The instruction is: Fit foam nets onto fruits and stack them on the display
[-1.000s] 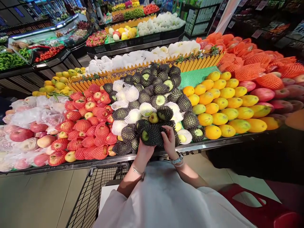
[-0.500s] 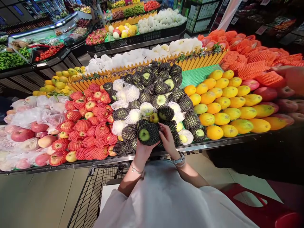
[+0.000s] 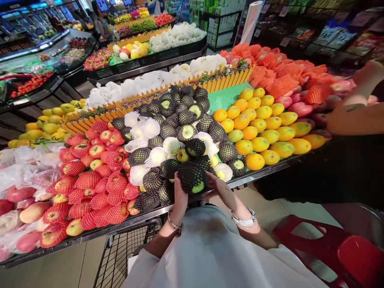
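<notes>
A green apple in a black foam net [image 3: 192, 178] is held in front of my body, just over the near edge of the display. My left hand [image 3: 180, 197] is closed around its left side, thumb upright against the net. On the right, the fingers of my right hand [image 3: 222, 191] press on the apple, partly hidden beneath it. Right behind it lies a pile of similar apples in black nets [image 3: 172, 120], mixed with some in white nets [image 3: 156, 157]. A small yellowish fruit [image 3: 182, 155] sits among them.
Apples in red nets [image 3: 103, 180] lie to the left, yellow papaya-like fruit [image 3: 265, 136] to the right. Below the display's metal edge stands a shopping cart [image 3: 120, 248]. Another person's arm [image 3: 354, 114] reaches in at right, above a red plastic stool or basket [image 3: 318, 248].
Both hands have turned the apple, so its green end now faces lower right. My right hand has shifted to the apple's right side. The view has swung rightward; the other person's arm shows more.
</notes>
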Available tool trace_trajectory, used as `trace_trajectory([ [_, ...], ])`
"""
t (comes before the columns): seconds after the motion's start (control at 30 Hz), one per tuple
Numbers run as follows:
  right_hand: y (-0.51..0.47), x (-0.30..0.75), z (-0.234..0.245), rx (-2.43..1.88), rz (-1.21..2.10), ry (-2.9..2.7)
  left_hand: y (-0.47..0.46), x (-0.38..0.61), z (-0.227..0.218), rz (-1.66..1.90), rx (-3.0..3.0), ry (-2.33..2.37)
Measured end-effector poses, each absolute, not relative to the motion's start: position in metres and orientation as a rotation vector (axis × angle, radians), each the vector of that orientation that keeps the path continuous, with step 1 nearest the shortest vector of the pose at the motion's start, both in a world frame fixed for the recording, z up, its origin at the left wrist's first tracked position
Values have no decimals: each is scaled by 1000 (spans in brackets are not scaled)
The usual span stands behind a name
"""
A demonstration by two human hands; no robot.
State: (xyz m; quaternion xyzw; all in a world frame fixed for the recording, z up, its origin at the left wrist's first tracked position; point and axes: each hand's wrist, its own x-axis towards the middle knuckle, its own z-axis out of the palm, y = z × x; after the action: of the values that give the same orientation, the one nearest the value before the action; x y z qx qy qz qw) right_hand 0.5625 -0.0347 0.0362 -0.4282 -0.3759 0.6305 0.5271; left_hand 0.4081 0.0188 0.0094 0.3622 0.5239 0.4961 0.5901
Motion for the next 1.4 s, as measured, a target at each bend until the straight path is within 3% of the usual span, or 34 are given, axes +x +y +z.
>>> trace_trajectory([
  [0.23,-66,623,0,-1024,1644,-550,15,446,15,669,1859,842],
  [0.37,-77,629,-12,-1006,1548,-409,20,464,29,588,2107,696],
  [0.53,-68,620,-15,-1097,1205,-249,29,464,36,814,1977,650],
  [0.8,13,644,-40,-1511,270,-568,41,425,22,964,1630,835],
  [1.13,34,634,-44,-1760,52,-1161,15,370,14,1115,1495,1080],
  [1.4,38,648,-29,-1696,176,-1413,12,340,12,1276,1373,1197],
])
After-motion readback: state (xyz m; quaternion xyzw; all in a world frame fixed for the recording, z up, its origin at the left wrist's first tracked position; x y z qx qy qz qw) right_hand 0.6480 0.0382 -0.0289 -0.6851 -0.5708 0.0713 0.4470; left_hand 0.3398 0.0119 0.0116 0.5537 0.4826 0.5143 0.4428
